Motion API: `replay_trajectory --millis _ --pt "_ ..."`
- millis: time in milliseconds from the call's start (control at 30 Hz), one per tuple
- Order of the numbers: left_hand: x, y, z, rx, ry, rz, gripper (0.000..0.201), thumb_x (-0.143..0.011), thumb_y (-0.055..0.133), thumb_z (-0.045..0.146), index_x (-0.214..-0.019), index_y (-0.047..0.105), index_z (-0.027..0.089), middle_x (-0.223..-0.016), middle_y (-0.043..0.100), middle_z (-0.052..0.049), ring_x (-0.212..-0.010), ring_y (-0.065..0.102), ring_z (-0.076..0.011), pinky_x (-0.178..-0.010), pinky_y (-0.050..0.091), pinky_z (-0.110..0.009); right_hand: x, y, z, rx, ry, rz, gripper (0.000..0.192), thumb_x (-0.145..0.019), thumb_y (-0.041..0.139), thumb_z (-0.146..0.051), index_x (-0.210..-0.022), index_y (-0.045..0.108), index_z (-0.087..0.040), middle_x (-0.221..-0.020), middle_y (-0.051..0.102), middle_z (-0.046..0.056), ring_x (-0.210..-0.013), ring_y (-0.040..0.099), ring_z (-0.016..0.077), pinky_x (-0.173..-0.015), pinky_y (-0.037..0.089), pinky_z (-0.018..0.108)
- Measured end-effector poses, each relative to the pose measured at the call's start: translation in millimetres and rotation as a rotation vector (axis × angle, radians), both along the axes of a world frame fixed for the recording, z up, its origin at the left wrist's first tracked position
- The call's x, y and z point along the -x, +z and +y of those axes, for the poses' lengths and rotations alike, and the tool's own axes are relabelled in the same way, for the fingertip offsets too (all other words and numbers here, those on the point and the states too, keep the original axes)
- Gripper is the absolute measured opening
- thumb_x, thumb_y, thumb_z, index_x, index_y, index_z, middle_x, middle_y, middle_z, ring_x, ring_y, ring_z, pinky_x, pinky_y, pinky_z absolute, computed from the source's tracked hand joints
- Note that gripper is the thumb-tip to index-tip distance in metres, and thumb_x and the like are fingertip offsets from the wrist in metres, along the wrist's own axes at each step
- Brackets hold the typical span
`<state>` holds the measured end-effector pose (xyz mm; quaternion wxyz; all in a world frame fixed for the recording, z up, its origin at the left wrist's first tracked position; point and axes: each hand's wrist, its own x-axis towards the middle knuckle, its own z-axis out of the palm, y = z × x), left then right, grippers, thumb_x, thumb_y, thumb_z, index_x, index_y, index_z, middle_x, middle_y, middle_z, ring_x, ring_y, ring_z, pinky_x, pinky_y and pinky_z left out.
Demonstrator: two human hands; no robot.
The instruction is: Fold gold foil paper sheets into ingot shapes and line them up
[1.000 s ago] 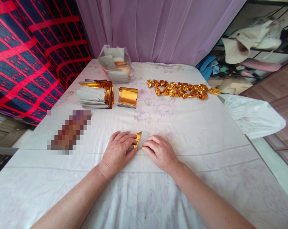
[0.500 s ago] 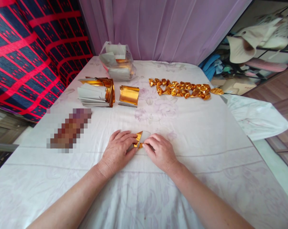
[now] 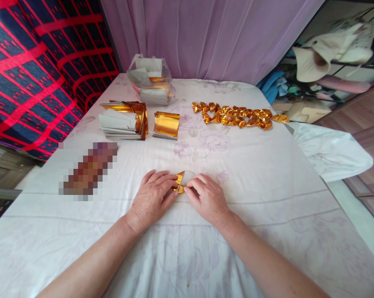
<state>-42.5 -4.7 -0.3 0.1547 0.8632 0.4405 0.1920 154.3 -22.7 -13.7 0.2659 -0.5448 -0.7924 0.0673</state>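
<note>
A small sheet of gold foil paper (image 3: 181, 181) with a white back lies on the white cloth-covered table (image 3: 267, 174), partly folded. My left hand (image 3: 152, 196) presses flat on its left part, fingers over the gold side. My right hand (image 3: 206, 197) pinches its lower right edge with thumb and forefinger, and most of the sheet is hidden under both hands.
Two stacks of gold and white sheets (image 3: 123, 120) (image 3: 166, 124) sit at the back left, with a clear plastic bag of more sheets (image 3: 150, 80) behind. A row of several folded gold pieces (image 3: 238, 115) lies at the back right. A blurred patch (image 3: 88, 169) is at the left.
My right hand's fingers have drawn slightly left over the sheet, covering more of its white part. My left hand has stayed pressed in place.
</note>
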Motion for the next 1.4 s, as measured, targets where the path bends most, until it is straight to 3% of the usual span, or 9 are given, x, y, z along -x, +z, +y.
replay_trajectory --millis 1400 --pt "-6.3 0.4 -0.8 -0.012 0.052 0.003 0.013 -0.086 0.063 0.030 -0.098 0.064 0.024 -0.119 0.069 -0.001 -0.118 0.058 -0.0256 -0.107 0.032 -0.051 6.3 -0.8 -0.1 0.019 -0.098 -0.071 0.012 -0.083 0.061 -0.018 -0.072 0.058 -0.021 -0.077 0.060 0.001 -0.074 0.057 0.0164 -0.068 0.038 0.028"
